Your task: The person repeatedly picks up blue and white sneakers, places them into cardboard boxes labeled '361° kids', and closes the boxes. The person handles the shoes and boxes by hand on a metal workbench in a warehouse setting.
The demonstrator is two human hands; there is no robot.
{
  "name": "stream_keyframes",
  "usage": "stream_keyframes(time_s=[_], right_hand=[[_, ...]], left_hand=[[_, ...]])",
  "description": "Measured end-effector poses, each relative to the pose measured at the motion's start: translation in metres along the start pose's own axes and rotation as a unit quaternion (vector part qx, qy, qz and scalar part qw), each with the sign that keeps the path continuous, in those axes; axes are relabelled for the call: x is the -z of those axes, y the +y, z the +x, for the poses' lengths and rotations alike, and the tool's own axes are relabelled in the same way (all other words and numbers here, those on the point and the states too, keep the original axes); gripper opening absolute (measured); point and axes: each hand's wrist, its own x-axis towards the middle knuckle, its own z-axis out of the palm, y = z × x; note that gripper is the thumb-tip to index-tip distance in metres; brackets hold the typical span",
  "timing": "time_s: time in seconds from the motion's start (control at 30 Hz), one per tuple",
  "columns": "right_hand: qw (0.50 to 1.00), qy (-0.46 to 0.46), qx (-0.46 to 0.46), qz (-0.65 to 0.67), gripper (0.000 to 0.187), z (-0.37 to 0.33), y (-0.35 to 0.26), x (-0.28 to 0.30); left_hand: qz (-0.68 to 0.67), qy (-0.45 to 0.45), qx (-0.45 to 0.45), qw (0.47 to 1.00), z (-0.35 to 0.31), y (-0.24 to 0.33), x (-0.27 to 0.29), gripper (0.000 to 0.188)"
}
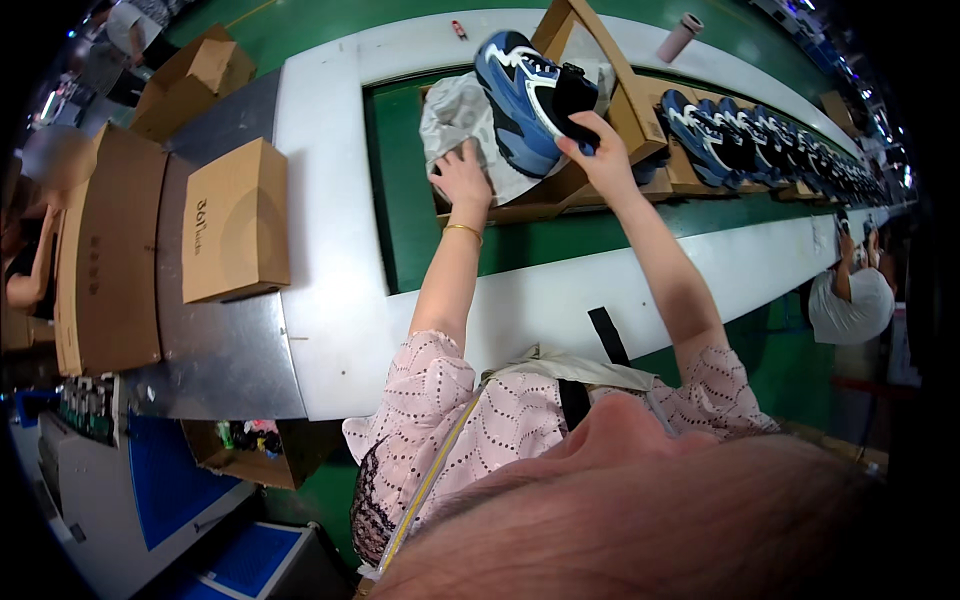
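Observation:
A blue, black and white sneaker (pixel 540 125) is tilted above an open shoe box (pixel 545 207). My right hand (pixel 600 155) grips it at the heel and collar, fingers closed. White tissue paper (pixel 445 112) lies in the box, to the left of and under the sneaker. My left hand (pixel 463 180) rests on this paper with its fingers spread and holds nothing. The box's brown lid (pixel 635 105) stands raised to the right of the sneaker. What lies under the paper is hidden.
Several matching sneakers (pixel 715 145) line the green conveyor to the right. A pink bottle (pixel 680 37) and a small red item (pixel 459 30) are on the far white ledge. At left stand a closed shoe box (pixel 235 225) and a large carton (pixel 110 260). Other people work on both sides.

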Motion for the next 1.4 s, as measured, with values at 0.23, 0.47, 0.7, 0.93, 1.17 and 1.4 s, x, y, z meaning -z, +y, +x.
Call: stream_keyframes(time_s=[0.23, 0.47, 0.7, 0.93, 1.17, 1.4], right_hand=[[0.897, 0.152, -0.122, 0.396, 0.03, -0.024, -0.024, 0.02], [0.88, 0.172, -0.176, 0.406, 0.021, -0.019, -0.024, -0.007], [0.91, 0.173, -0.155, 0.345, 0.021, -0.017, -0.002, 0.014], [0.871, 0.198, -0.153, 0.424, 0.019, -0.018, 0.004, 0.033], [0.86, 0.203, -0.148, 0.444, 0.013, -0.025, -0.018, 0.036], [0.863, 0.188, -0.115, 0.455, 0.026, -0.051, -0.023, 0.072]], left_hand=[[-0.37, 0.061, 0.207, 0.904, 0.01, -0.021, -0.04, 0.063], [-0.066, -0.312, -0.023, 0.947, 0.041, -0.015, -0.045, 0.072], [-0.718, -0.466, 0.208, 0.473, 0.017, -0.058, 0.05, 0.06], [-0.651, -0.54, -0.057, 0.53, -0.095, -0.15, 0.086, 0.095], [-0.306, -0.094, -0.195, 0.927, -0.006, -0.113, 0.066, 0.101], [-0.364, -0.29, -0.446, 0.764, 0.055, 0.008, -0.022, 0.099]])
